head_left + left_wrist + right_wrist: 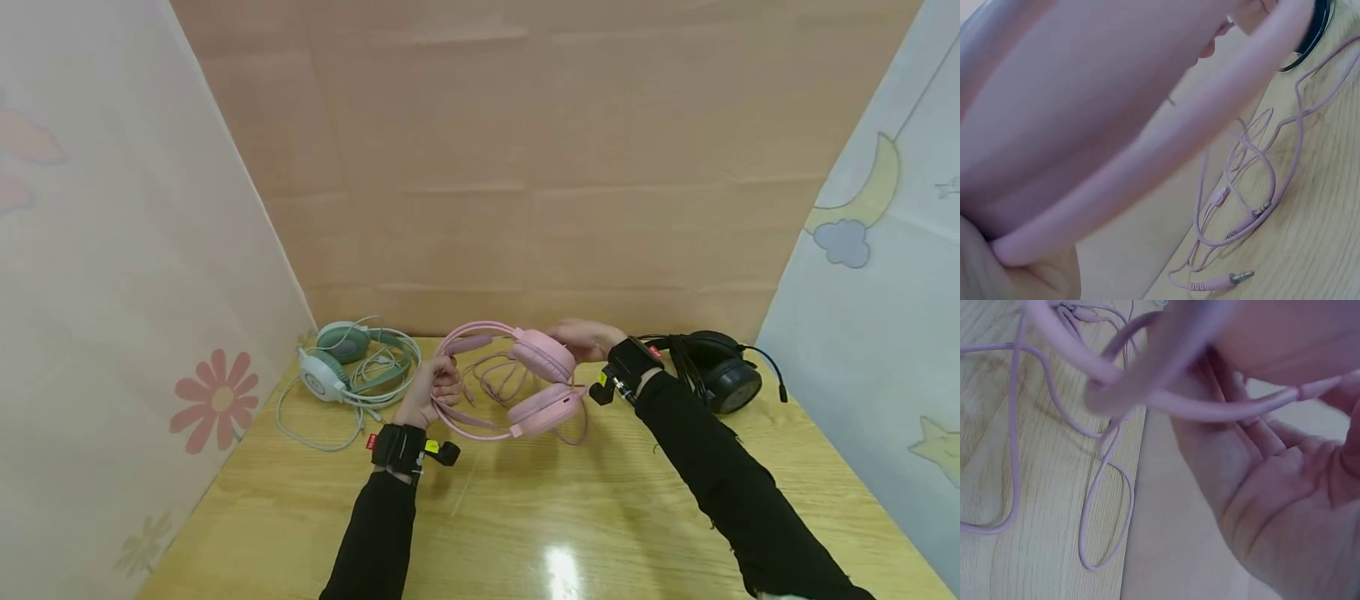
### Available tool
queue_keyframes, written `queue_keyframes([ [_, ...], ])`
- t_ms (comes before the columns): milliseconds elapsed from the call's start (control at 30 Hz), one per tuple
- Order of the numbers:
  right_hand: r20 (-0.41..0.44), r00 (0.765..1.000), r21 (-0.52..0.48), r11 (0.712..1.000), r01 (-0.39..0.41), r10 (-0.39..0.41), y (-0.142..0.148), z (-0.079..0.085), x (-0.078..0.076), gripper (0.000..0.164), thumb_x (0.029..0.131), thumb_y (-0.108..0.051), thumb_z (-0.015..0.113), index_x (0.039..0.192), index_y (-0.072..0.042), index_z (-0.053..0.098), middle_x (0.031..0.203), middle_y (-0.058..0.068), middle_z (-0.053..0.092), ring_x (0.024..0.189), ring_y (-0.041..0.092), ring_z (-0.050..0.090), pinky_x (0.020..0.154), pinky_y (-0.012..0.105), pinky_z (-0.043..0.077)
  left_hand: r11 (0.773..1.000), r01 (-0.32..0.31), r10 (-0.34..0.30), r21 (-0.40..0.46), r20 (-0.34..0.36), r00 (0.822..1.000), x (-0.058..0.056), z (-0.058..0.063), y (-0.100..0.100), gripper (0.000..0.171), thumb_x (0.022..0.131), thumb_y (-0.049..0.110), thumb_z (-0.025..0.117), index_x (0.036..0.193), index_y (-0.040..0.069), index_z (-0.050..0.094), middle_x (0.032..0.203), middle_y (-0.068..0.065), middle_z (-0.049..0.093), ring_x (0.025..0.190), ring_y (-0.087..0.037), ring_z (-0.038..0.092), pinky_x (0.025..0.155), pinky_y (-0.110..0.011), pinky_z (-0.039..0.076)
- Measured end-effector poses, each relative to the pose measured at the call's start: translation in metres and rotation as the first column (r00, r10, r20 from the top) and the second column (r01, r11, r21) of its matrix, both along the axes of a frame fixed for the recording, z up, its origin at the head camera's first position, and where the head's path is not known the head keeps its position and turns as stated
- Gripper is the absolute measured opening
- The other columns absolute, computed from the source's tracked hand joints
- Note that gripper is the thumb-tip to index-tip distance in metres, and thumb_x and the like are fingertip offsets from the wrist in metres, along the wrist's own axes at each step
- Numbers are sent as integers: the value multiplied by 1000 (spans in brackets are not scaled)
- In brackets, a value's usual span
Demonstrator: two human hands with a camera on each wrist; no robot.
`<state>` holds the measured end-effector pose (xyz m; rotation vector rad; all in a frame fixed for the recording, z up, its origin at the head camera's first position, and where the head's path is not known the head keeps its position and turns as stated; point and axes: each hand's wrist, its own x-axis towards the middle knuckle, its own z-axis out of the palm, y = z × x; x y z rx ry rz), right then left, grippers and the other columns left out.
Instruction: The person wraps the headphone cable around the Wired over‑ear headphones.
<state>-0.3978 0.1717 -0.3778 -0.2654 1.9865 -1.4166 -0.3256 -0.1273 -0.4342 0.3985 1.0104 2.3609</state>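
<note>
Pink headphones (543,410) are held up over the table, headband to the left and both ear cups to the right. My left hand (429,390) grips the headband, its fingers curled round it. At the upper ear cup, my right hand (587,338) holds the cup's outer side, with some fingertips hidden behind it. The right wrist view has the palm (1297,506) facing up beneath the cup, and a pink cable (1222,411) crosses in front. In the left wrist view, loose cable with metal plugs (1219,282) lies on the wood.
Green and white headphones (324,377) with a coiled pale cable lie at the left on the wooden table (510,525). Black headphones (731,379) with a microphone boom sit at the right. A brown paper wall (525,183) rises behind, with patterned side panels.
</note>
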Motion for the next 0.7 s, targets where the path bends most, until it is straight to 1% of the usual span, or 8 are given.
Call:
queue_keyframes([
  [133,3,999,1,999,-39,39,-2,3,2,37,103,-37,46,106,-4,61,92,3,57,82,15,58,73,29,52,999,-20,23,-46,66,998,0,2,3,37,106,21,36,70,18,41,52,7,12,44,-4,9,35,-14,22],
  [200,-3,999,23,999,-49,49,-3,3,3,37,102,-37,47,108,-3,60,91,3,57,81,15,57,73,28,50,998,-27,32,-58,85,996,-1,3,6,37,107,31,39,72,18,46,51,9,17,43,-2,11,35,-12,27],
  [267,-6,998,44,997,-65,65,-4,2,4,36,102,-36,47,111,-3,60,92,4,58,82,15,58,74,28,50,998,-24,30,-57,98,995,0,4,8,39,106,36,39,73,18,48,51,9,18,43,-2,12,35,-13,29],
  [367,-1,994,28,994,-110,110,-7,0,6,42,104,-35,42,119,1,58,101,8,66,93,21,64,81,30,52,998,-18,24,-59,102,994,0,2,11,41,106,37,39,71,18,47,52,7,14,41,-1,12,34,-13,28],
  [467,-7,985,-25,985,-172,171,-14,1,9,48,105,-31,37,126,9,53,107,14,70,105,28,66,86,31,53,996,-27,35,-85,94,995,0,1,12,41,106,36,41,69,18,46,51,7,14,37,0,17,34,-13,27],
  [533,-26,978,-39,978,-207,206,-20,5,10,49,106,-28,35,128,13,52,104,12,72,105,27,66,87,30,53,995,-37,45,-98,85,995,1,0,14,41,106,34,42,68,19,45,49,8,16,36,0,19,34,-13,26],
  [633,-60,978,-15,979,-201,200,-27,15,10,47,105,-26,34,125,11,56,103,13,72,100,22,67,83,27,53,994,-47,53,-99,67,996,1,1,15,42,106,33,41,67,19,43,48,9,16,35,0,19,34,-13,25],
  [700,-97,982,5,986,-165,165,-28,20,11,47,105,-27,35,130,8,54,114,17,69,100,18,66,83,25,53,996,-37,42,-82,60,997,1,2,14,43,107,32,39,66,19,43,49,8,14,36,0,17,34,-13,26],
])
